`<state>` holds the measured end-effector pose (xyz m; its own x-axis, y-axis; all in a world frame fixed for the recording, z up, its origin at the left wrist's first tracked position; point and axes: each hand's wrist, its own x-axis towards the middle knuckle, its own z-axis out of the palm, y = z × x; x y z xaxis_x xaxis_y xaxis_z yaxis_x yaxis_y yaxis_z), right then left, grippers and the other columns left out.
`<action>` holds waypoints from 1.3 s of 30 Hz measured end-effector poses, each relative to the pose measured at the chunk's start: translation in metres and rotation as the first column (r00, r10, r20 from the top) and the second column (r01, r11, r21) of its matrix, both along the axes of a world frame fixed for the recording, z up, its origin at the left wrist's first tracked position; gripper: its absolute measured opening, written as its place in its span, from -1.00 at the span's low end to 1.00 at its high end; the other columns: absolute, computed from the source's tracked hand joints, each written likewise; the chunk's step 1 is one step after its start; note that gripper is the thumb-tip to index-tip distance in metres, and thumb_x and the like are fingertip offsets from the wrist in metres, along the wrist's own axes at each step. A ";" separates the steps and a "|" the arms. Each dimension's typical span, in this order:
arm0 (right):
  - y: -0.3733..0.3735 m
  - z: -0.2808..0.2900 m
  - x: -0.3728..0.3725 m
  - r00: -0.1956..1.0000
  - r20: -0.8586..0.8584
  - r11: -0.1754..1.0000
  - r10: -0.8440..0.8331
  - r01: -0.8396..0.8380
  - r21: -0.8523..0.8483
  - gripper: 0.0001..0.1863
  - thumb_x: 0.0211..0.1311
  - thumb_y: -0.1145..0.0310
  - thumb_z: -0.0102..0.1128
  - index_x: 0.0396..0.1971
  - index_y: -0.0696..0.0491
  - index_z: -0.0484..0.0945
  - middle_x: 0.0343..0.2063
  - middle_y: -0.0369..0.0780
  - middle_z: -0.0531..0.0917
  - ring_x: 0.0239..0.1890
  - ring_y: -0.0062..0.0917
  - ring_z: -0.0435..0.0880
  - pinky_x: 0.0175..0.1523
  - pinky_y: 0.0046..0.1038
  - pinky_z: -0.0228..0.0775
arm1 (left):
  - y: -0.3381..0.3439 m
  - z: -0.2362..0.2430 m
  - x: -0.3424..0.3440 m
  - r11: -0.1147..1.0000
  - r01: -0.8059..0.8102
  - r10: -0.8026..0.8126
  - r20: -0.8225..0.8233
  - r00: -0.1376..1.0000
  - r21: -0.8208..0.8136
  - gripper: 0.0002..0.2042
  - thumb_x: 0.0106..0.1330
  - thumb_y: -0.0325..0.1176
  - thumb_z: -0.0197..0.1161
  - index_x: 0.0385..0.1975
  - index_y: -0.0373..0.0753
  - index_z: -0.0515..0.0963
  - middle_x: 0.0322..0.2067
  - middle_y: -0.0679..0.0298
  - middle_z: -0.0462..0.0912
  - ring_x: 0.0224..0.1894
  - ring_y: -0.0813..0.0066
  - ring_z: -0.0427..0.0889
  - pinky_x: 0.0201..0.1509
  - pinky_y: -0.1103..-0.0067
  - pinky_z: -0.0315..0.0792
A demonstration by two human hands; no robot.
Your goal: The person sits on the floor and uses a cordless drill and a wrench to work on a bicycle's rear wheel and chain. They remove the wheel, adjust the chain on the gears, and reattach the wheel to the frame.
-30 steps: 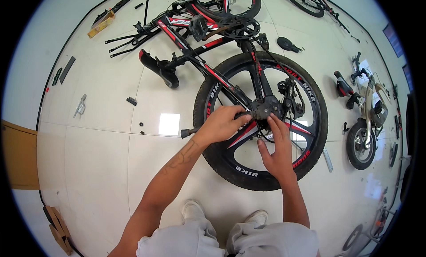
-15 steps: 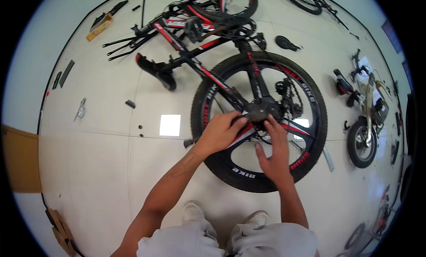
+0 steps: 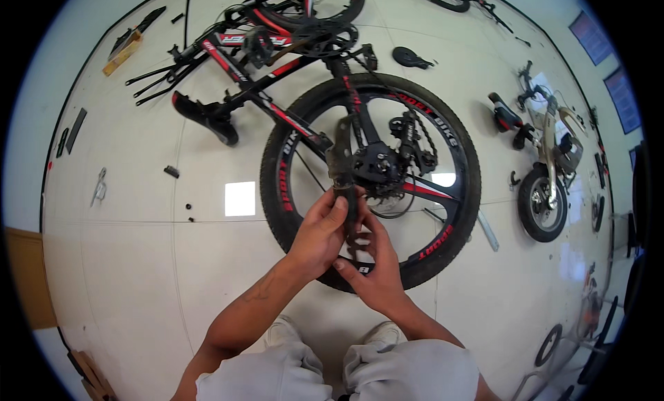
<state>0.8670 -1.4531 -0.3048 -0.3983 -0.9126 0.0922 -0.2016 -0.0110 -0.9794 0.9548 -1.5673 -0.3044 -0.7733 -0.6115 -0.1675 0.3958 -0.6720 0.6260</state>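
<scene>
A long, narrow dark part point(image 3: 342, 162), scuffed and dusty brown near its middle, stands out over the bicycle wheel; I cannot make out its kind. My left hand point(image 3: 318, 236) is closed around its lower half, thumb pressed along it. My right hand point(image 3: 377, 269) curls at the lower end from the other side, fingers touching the part and thumb near the left hand. Below lies a black wheel point(image 3: 451, 256) with red and white spokes, flat on its side. Its hub point(image 3: 380, 163), sprockets and rear derailleur point(image 3: 409, 132) show beside the part.
The black and red bicycle frame point(image 3: 277, 110) lies on the tiled floor with its saddle point(image 3: 207, 117) to the left. A round black part point(image 3: 411, 58) lies beyond the wheel. A small electric bike point(image 3: 550, 166) stands at right. Pliers-like tool point(image 3: 99, 186) lies at far left.
Both hands have come away from the wheel hub, toward me, and now hold the long dark part upright in view. The hub is uncovered. The whole view has shifted slightly.
</scene>
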 end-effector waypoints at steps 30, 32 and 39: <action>0.037 -0.030 -0.189 0.497 -0.751 0.828 -0.434 0.549 -0.115 -0.78 0.24 0.44 0.21 -0.14 0.16 0.59 -0.23 -0.08 0.62 -0.10 -0.21 0.58 0.02 -0.32 0.41 | -0.006 -0.126 0.082 0.863 -0.203 0.215 0.028 0.976 0.463 -0.41 0.27 -0.14 0.17 0.25 -0.35 0.31 0.22 0.09 0.44 0.32 0.21 0.35 0.45 0.22 0.15; 0.037 -0.032 -0.186 0.503 -0.738 0.818 -0.450 0.564 -0.114 -0.79 0.24 0.45 0.20 -0.14 0.17 0.59 -0.19 -0.07 0.62 -0.05 -0.20 0.57 0.06 -0.31 0.39 | -0.003 -0.123 0.085 0.849 -0.203 0.215 0.033 0.976 0.487 -0.44 0.25 -0.19 0.18 0.21 -0.37 0.35 0.19 0.09 0.47 0.30 0.23 0.37 0.43 0.26 0.19; 0.041 -0.025 -0.187 0.498 -0.747 0.819 -0.440 0.563 -0.107 -0.79 0.26 0.44 0.17 -0.14 0.18 0.58 -0.17 -0.06 0.62 -0.03 -0.18 0.56 0.08 -0.31 0.38 | 0.006 -0.094 0.088 0.872 -0.254 0.281 -0.001 0.960 0.418 -0.43 0.26 -0.25 0.19 0.24 -0.38 0.30 0.22 0.04 0.42 0.33 0.19 0.33 0.43 0.23 0.19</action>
<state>0.6796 -1.4121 -0.3294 -0.6518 -0.6065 0.4553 -0.7521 0.4397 -0.4909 1.0428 -1.5615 -0.3988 -0.6065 -0.6833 -0.4066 0.6251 -0.7258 0.2873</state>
